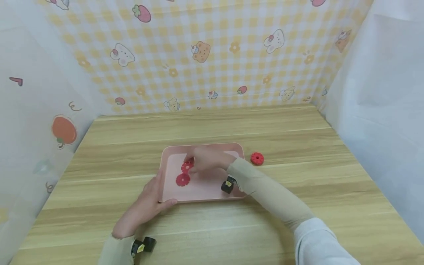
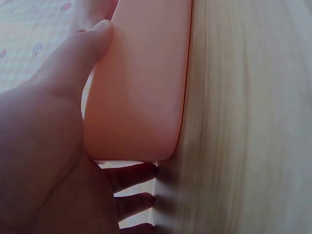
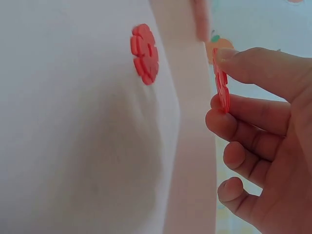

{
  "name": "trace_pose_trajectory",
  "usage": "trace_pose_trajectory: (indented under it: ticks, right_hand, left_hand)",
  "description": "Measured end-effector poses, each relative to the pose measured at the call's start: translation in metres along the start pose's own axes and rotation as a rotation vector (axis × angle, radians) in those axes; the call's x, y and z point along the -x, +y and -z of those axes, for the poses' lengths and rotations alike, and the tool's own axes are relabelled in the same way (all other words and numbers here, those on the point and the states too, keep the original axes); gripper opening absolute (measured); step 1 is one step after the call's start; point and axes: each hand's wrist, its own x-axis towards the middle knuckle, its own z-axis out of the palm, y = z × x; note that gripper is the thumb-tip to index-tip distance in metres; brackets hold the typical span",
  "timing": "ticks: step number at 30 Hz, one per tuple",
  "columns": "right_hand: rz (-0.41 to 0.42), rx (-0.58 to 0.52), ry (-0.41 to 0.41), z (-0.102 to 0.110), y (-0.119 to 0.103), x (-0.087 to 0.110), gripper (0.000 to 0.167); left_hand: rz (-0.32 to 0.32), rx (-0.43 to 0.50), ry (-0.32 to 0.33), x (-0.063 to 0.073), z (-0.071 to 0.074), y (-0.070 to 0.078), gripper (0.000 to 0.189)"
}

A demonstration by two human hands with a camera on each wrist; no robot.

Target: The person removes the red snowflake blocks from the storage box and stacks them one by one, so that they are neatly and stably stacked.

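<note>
A pink rectangular tray (image 1: 205, 201) lies on the table. My left hand (image 1: 150, 195) rests against its near left corner, thumb along the front wall (image 2: 139, 83) and straight fingers along the left side. Over the tray, my right hand (image 1: 207, 160) pinches a red flower-shaped plastic disc (image 3: 222, 80) between thumb and fingers, held on edge in the right wrist view. Another red notched disc (image 1: 183, 180) lies flat in the tray's left part, just below the held one in the head view.
On the table right of the tray sits a red notched piece (image 1: 257, 158), thicker-looking than a single disc. The wood-grain table (image 1: 212, 125) is bounded by a checked cloth (image 1: 218, 66) behind and pale sheets at both sides.
</note>
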Motion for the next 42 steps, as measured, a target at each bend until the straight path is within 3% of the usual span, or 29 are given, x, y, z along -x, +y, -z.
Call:
trace_pose_trajectory:
  ticks: [6, 13, 21, 30, 42]
  right_hand:
    - [-0.025, -0.07, 0.013, 0.012, 0.008, 0.019, 0.022]
    - [-0.062, -0.016, 0.096, 0.02, 0.024, 0.039, 0.019]
    - [-0.098, -0.037, 0.2, 0.025, 0.044, 0.065, 0.029]
    - [-0.171, -0.114, 0.314, 0.034, 0.07, 0.1, 0.029]
    - [-0.223, -0.05, 0.434, 0.031, 0.106, 0.138, 0.032]
  left_hand:
    - [0.015, 0.016, -0.012, 0.001, 0.001, 0.0, 0.11]
    - [0.029, 0.021, -0.015, 0.001, 0.0, 0.0, 0.111]
    - [-0.003, -0.007, 0.012, 0.0, -0.001, 0.0, 0.108]
    - [0.007, 0.003, 0.001, 0.0, 0.0, 0.002, 0.11]
    - [-0.012, -0.009, -0.001, 0.0, 0.0, 0.0, 0.109]
